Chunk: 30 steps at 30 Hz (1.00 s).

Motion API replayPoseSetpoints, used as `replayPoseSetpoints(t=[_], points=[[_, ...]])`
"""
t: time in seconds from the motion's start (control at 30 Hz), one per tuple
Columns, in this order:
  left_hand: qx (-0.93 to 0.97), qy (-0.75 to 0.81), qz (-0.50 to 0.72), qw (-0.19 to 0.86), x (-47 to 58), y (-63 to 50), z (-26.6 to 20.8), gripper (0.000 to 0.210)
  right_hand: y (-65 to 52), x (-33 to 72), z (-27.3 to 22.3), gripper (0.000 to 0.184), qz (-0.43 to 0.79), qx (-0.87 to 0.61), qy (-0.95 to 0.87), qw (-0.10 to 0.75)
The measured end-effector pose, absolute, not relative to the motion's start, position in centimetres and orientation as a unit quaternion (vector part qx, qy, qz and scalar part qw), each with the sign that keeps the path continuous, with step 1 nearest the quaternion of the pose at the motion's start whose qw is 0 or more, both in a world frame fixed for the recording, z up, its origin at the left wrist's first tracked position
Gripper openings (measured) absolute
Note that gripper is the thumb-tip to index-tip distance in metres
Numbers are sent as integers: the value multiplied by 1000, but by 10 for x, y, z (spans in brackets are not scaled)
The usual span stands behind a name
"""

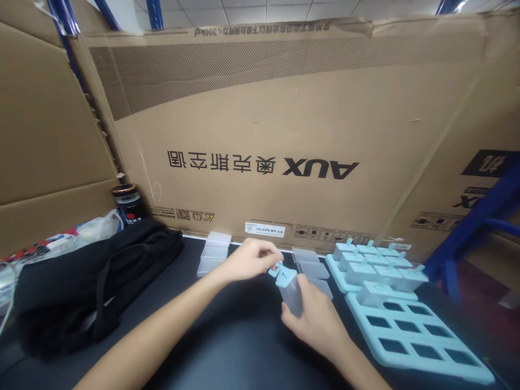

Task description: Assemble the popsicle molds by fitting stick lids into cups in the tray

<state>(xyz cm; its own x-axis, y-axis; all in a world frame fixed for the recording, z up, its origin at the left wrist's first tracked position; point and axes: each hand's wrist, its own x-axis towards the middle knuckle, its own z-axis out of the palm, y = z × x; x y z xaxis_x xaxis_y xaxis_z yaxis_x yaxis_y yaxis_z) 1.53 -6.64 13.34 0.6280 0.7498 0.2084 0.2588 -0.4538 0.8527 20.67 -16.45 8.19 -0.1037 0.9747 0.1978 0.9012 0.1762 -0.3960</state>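
Note:
In front of me my right hand (319, 317) is wrapped round a popsicle mold (291, 298) with a translucent body and a light-blue top. The mold tilts toward my left hand (252, 259), whose thumb and fingers pinch a small light-blue popsicle stick (274, 270) at that top. Whether the stick is in the mold or only beside it I cannot tell. Several translucent mold cups (214, 252) lie in a row behind my left forearm. More clear cups (312, 269) lie behind my right hand, which partly hides them.
At right, a light-blue frame (339, 281) carries several molds with blue tops. A second frame (371, 344) with open slots overlaps it in front. A black cloth bag (69, 292) and a dark-labelled jar (129, 206) are at left. A large cardboard sheet (260, 124) stands behind.

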Motion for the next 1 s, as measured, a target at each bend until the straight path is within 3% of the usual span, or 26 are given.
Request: replayPoseSetpoints(t=[0.37,0.63,0.87,1.0], points=[[761,431,299,381,-19,26,95,39,-181,199,71,21,158,-612,-756,172],[772,479,274,317,-19,36,67,34,-182,199,72,21,161,-602,-763,172],[775,490,285,278,-15,17,85,28,-183,198,74,20,165,-602,-761,177],[812,409,206,360,-1,-41,102,40,-184,199,71,24,152,-606,-761,174]])
